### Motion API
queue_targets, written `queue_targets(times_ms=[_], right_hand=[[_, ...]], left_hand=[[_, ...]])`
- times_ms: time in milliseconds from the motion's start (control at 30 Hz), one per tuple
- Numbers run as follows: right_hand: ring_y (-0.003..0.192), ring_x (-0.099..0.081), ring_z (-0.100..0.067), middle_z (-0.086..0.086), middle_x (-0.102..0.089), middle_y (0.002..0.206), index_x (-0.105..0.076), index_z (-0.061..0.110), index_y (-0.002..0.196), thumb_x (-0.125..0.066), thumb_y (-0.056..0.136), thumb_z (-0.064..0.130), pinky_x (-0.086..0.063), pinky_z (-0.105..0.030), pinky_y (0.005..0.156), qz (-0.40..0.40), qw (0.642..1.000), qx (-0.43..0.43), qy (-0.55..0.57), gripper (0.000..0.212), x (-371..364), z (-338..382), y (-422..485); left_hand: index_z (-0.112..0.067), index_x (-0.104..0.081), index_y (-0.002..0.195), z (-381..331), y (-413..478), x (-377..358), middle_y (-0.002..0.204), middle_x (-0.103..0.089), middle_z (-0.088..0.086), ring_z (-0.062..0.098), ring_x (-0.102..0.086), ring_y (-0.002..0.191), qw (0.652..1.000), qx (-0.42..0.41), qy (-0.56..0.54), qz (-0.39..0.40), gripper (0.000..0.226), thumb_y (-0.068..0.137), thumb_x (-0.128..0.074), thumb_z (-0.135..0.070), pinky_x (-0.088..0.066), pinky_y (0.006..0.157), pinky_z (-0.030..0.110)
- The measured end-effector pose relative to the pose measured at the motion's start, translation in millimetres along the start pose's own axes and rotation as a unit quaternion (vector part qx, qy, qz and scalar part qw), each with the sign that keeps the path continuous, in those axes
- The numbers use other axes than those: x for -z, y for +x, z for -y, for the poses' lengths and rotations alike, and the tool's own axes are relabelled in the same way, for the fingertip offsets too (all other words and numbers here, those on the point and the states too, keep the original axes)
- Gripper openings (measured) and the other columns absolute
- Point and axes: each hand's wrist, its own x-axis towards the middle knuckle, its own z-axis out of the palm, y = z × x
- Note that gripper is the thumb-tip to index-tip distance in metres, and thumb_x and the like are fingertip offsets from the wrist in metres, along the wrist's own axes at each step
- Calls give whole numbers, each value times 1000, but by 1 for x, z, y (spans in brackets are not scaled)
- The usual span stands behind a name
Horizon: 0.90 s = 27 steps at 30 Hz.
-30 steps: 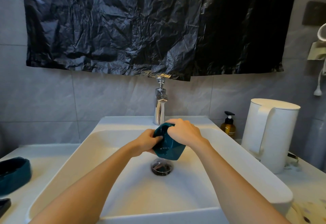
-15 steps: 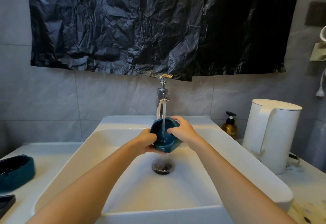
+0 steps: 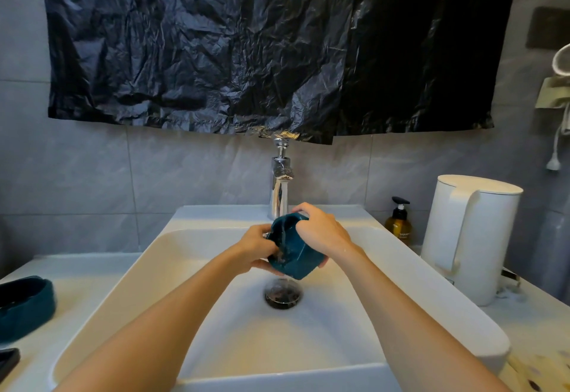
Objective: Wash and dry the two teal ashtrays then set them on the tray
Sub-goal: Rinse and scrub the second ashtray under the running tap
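Observation:
I hold one teal ashtray (image 3: 300,256) over the white sink (image 3: 197,314), under the running chrome tap (image 3: 280,189). It is tilted with its hollow facing left, and water streams through it into the drain (image 3: 283,297). My left hand (image 3: 254,253) grips its left rim. My right hand (image 3: 322,233) curls over its top and right side. The second teal ashtray (image 3: 24,308) sits on the counter at the far left, partly cut off by the frame edge.
A white kettle (image 3: 475,237) and an amber pump bottle (image 3: 398,222) stand right of the sink. Black plastic sheet (image 3: 262,46) hangs on the wall above the tap. A dark object (image 3: 7,361) lies at the bottom left, a patterned cloth (image 3: 543,373) at the bottom right.
The ashtray was turned hollow-up under the stream, then tipped to the left so the water pours out. Both hands stayed on it.

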Motion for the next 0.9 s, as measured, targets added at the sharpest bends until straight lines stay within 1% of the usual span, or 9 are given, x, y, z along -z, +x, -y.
queue_targets(times_ms=[100,167,300,367,533,667,733,800,900], right_hand=[[83,-57,-27,-4,-56,108,-49,38,113,-43,85,24,-60,-36,56,19,1000,6,-22,32,0,1,-1],[82,-56,-26,-4,-56,108,-51,37,117,-44,86,26,-59,-34,54,34,999,4,-17,34,0,2,-2],[82,-59,-26,-5,-61,104,-56,39,113,-45,85,29,-59,-35,55,30,1000,2,-4,32,3,1,0],[80,-59,-26,-4,-63,103,-60,40,111,-44,83,29,-59,-34,56,15,1000,-7,-5,34,7,1,0],[83,-55,-26,-4,-64,105,-64,38,113,-45,86,28,-58,-35,67,-21,999,-24,-38,34,14,-3,0],[74,-56,-24,-5,-64,98,-65,33,101,-47,81,27,-54,-28,54,8,999,-38,-25,27,13,-2,0],[77,-59,-28,-7,-63,94,-62,28,87,-46,80,27,-55,-30,53,21,999,-44,-21,18,13,-3,1],[78,-60,-30,-8,-62,90,-58,26,78,-45,78,26,-55,-31,52,23,999,-45,-16,13,13,-4,2],[78,-59,-28,-4,-63,90,-64,30,87,-46,78,27,-56,-31,53,22,999,-27,-27,20,12,-6,4]], left_hand=[[-10,-52,119,7,3,2,111,-61,11,22,-60,95,983,-63,174,-16,27,93,-54,-3,-56,68,27],[-7,-55,118,9,5,0,111,-64,12,21,-60,94,970,-91,223,-44,25,97,-52,-19,-51,75,25],[-9,-57,106,4,4,-1,103,-66,13,26,-66,92,977,-99,183,-43,29,100,-43,-33,-57,72,32],[-9,-52,107,1,0,-2,102,-64,12,25,-66,87,990,-70,123,2,26,103,-37,-29,-59,64,30],[-11,-46,114,-3,-5,-2,115,-61,12,23,-66,97,991,-1,4,137,19,104,-31,-10,-59,76,28],[-5,-51,116,2,-5,-5,112,-63,15,21,-67,86,997,-18,42,69,30,103,-35,-27,-60,66,27],[-1,-56,112,3,-4,-8,106,-65,19,20,-65,78,995,-45,79,34,38,102,-38,-33,-57,57,24],[1,-60,108,3,-2,-8,104,-66,22,22,-64,79,991,-58,119,15,44,101,-38,-36,-53,58,20],[-6,-55,109,1,-2,-6,104,-64,12,23,-65,88,993,-27,106,51,21,102,-40,-19,-57,64,23]])
